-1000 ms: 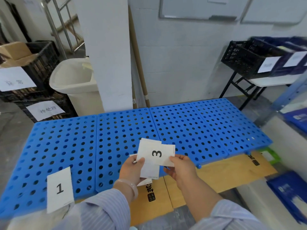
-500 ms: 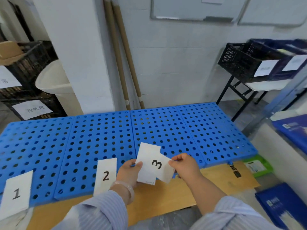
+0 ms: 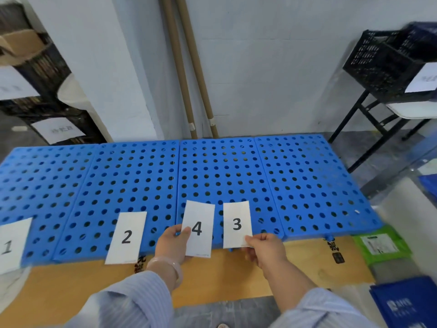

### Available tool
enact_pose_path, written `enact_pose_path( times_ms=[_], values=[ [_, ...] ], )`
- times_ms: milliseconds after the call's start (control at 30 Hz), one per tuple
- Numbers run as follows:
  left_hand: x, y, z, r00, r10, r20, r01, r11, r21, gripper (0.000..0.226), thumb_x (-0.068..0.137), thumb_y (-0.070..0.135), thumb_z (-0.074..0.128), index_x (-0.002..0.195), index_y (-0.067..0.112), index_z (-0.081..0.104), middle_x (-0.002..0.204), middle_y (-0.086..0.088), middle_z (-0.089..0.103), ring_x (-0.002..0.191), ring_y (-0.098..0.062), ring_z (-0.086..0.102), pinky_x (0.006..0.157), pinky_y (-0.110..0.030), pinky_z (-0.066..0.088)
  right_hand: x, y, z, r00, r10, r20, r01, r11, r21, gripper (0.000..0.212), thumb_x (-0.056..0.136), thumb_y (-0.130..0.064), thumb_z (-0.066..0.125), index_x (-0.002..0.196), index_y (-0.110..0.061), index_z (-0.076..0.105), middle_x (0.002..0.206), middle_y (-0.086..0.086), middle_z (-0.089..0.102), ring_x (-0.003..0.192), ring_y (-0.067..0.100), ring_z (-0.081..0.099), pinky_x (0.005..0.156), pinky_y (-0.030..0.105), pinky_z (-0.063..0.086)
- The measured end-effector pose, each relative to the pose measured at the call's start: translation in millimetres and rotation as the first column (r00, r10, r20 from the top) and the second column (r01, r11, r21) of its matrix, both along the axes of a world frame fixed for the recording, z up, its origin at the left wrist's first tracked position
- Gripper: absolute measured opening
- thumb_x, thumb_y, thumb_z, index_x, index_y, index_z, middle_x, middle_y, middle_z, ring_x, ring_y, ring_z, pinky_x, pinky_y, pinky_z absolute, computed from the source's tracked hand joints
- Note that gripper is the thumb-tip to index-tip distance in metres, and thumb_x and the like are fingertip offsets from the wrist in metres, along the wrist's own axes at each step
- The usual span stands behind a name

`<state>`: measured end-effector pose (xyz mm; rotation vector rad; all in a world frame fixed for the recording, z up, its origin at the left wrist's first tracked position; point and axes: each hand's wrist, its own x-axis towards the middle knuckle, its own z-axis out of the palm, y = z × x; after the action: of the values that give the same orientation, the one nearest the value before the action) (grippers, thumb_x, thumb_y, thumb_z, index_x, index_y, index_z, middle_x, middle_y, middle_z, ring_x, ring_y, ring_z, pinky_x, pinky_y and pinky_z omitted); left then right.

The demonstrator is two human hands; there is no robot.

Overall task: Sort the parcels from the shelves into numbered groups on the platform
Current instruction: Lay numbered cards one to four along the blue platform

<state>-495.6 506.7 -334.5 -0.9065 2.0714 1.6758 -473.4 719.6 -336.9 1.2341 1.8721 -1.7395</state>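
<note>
- The left hand (image 3: 173, 245) is pinching the card marked 4 (image 3: 199, 229) by its left edge, thumb on the printed face and the other fingers closed behind it.
- The card marked 4 is standing nearly upright above the near edge of the blue platform (image 3: 212, 171), just right of the left thumb; whether its lower end is touching anything cannot be told.
- The right hand (image 3: 266, 248) is gripping the card marked 3 (image 3: 237, 224) at its lower right corner, fingertips closed on the paper and the rest of the hand curled.
- The card marked 3 is extending up and to the left of the right hand, over the front edge of the platform; it is sitting just beside the card marked 4, with a narrow gap between them.
- The card marked 2 (image 3: 126, 237) is lying to the left of the left hand, its lower end overhanging the platform edge onto the brown cardboard sheet (image 3: 236, 278).
- The card marked 1 (image 3: 11, 245) is lying farther left, well apart from both hands, partly cut off by the picture edge.
- The cardboard sheet is lying below both wrists, in front of the platform.
- A green parcel (image 3: 380, 245) is lying to the right of the right hand, beside the right front corner of the platform.
- A pale bracelet (image 3: 171, 268) is sitting on the left wrist, above a striped sleeve (image 3: 137, 301).
</note>
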Motion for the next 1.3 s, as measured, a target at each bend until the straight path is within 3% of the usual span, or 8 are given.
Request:
enact_pose_path(
  times_ms=[67, 233, 467, 600, 767, 1033, 1133, 1300],
  values=[
    [0, 1, -1, 1.000, 0.009, 0.006, -0.009, 1.000, -0.005, 0.017, 0.093, 0.028, 0.059, 0.108, 0.022, 0.057, 0.091, -0.006, 0.068, 0.087, -0.028, 0.067, 0.079, -0.051, 0.058, -1, -1, -3, 1.000, -0.021, 0.000, 0.021, 0.999, 0.031, 0.019, 0.086, -0.010, 0.070, 0.096, 0.000, 0.056, 0.082, 0.019, 0.072, 0.056, 0.023, 0.066, 0.040, 0.025, 0.048],
    [-5, 3, 1, 1.000, -0.005, -0.005, 0.005, 1.000, 0.005, 0.012, 0.094, 0.027, 0.058, 0.105, 0.024, 0.055, 0.090, -0.004, 0.066, 0.087, -0.027, 0.066, 0.079, -0.049, 0.058, -3, 1, -6, 1.000, -0.003, 0.022, 0.001, 0.996, 0.086, 0.019, 0.085, -0.011, 0.072, 0.089, -0.005, 0.055, 0.088, 0.014, 0.067, 0.070, 0.023, 0.072, 0.064, 0.043, 0.061],
    [-12, 3, 5, 0.999, -0.046, -0.017, 0.047, 0.998, 0.047, 0.013, 0.092, 0.028, 0.059, 0.104, 0.023, 0.060, 0.091, -0.007, 0.069, 0.087, -0.028, 0.067, 0.079, -0.051, 0.058, 1, 5, -8, 0.994, 0.102, 0.036, -0.108, 0.956, 0.274, 0.012, 0.085, -0.005, 0.068, 0.087, -0.013, 0.060, 0.085, 0.004, 0.066, 0.069, 0.015, 0.070, 0.060, 0.033, 0.061],
    [-14, 4, 7, 0.996, -0.084, -0.023, 0.085, 0.995, 0.056, 0.013, 0.093, 0.027, 0.059, 0.104, 0.022, 0.061, 0.092, -0.007, 0.069, 0.087, -0.027, 0.066, 0.079, -0.050, 0.058, 6, 5, -9, 0.983, 0.170, 0.074, -0.185, 0.910, 0.371, 0.012, 0.083, -0.012, 0.070, 0.090, -0.018, 0.063, 0.088, 0.001, 0.068, 0.076, 0.018, 0.068, 0.071, 0.036, 0.060],
    [-19, 21, 9, 0.990, -0.136, -0.032, 0.138, 0.986, 0.093, 0.018, 0.092, 0.027, 0.060, 0.108, 0.018, 0.061, 0.093, -0.006, 0.068, 0.086, -0.027, 0.066, 0.077, -0.048, 0.059, 19, 10, 0, 0.989, 0.147, -0.006, -0.130, 0.890, 0.436, 0.016, 0.088, -0.024, 0.064, 0.104, -0.022, 0.060, 0.096, -0.007, 0.063, 0.086, 0.013, 0.058, 0.075, 0.024, 0.044],
    [-16, 95, 22, 0.984, -0.174, -0.044, 0.179, 0.966, 0.185, 0.016, 0.093, 0.019, 0.061, 0.108, 0.014, 0.060, 0.089, -0.008, 0.067, 0.080, -0.029, 0.066, 0.072, -0.051, 0.058, 23, 26, 34, 0.960, 0.120, -0.251, -0.065, 0.973, 0.219, 0.013, 0.088, -0.041, 0.064, 0.089, -0.028, 0.063, 0.094, -0.007, 0.068, 0.089, 0.011, 0.067, 0.083, 0.037, 0.056],
    [-17, 131, 29, 0.980, -0.193, -0.040, 0.197, 0.961, 0.195, 0.014, 0.093, 0.019, 0.061, 0.106, 0.017, 0.060, 0.093, -0.007, 0.067, 0.082, -0.025, 0.065, 0.071, -0.042, 0.059, 22, 56, 40, 0.963, 0.082, -0.257, -0.031, 0.980, 0.197, 0.010, 0.085, -0.031, 0.070, 0.091, -0.028, 0.063, 0.098, -0.001, 0.068, 0.087, 0.015, 0.068, 0.073, 0.032, 0.059],
    [-20, 205, 30, 0.959, -0.277, -0.063, 0.283, 0.945, 0.166, 0.015, 0.091, 0.023, 0.063, 0.104, 0.016, 0.062, 0.093, -0.010, 0.068, 0.086, -0.030, 0.066, 0.071, -0.052, 0.059, 18, 130, 44, 0.970, 0.017, -0.241, 0.017, 0.990, 0.137, 0.007, 0.089, -0.017, 0.067, 0.095, -0.016, 0.064, 0.093, 0.003, 0.070, 0.077, 0.014, 0.069, 0.068, 0.029, 0.058]
  ],
)
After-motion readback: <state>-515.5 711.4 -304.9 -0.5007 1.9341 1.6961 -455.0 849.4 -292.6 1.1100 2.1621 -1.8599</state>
